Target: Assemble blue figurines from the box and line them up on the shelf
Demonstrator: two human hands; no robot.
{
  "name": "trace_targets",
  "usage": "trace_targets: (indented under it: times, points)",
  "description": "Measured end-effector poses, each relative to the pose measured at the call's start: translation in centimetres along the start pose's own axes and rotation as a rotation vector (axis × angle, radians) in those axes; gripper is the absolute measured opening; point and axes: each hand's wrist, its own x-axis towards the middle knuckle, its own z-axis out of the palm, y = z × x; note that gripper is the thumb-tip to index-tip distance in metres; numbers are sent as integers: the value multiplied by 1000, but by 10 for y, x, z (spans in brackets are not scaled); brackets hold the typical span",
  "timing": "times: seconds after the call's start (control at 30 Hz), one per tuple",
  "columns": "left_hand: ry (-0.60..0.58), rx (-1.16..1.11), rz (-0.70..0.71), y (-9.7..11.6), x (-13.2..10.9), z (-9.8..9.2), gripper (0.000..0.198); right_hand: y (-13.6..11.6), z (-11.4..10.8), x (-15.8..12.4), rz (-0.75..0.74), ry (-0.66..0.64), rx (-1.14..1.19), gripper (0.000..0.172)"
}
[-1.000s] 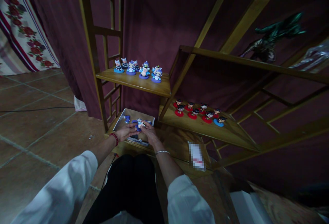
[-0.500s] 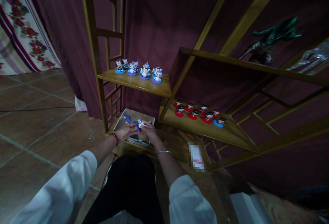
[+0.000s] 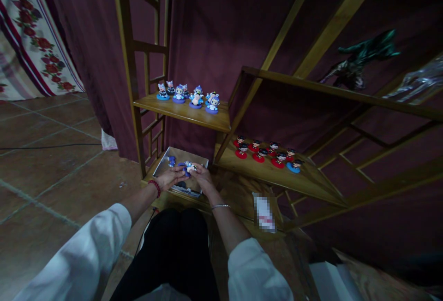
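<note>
Head view: figurine (image 3: 190,167) aslant, purple base (image 3: 186,171) toward left hand (image 3: 168,180)

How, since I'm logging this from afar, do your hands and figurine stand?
Left hand, right hand: both holding small figurine over open box. Figurine partly hidden by hands. Purple piece in box, beyond left hand.

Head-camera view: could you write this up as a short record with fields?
Left hand: holds a white-and-purple figurine from the left
Right hand: holds it from the right
Under the hands: open box, small purple piece inside
Wrists: red beaded bracelet left, silvery bangle right
Upper-left shelf: figurines on blue or purple bases
Right shelf: red-based figurines, one blue-based figurine at the right end
</note>
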Motion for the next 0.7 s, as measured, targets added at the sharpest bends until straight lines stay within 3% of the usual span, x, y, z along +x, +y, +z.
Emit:
trace_targets:
  times: [0.3,0.7]
  points:
    - [-19,11,14,-4,6,1,17,-2,-4,0,-90,-20,-193,36]
    - [-3,-2,-7,1,-6,5,15,-6,-1,-10,-222,7,-527,27]
